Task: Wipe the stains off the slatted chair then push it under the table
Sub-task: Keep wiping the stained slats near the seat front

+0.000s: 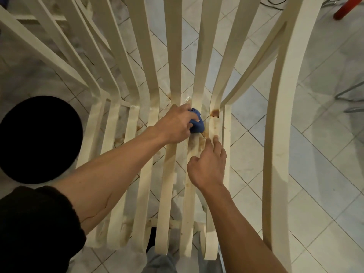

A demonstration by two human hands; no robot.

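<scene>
The left hand (175, 125) holds a blue cloth (197, 123) in its grip against the stained slatted chair (173, 56) seat, while the right hand (208, 164) rests flat beside it, fingers straight.

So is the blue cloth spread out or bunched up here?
Bunched up: the blue cloth is a small wad gripped in the left hand, pressed against the slatted chair seat.
</scene>
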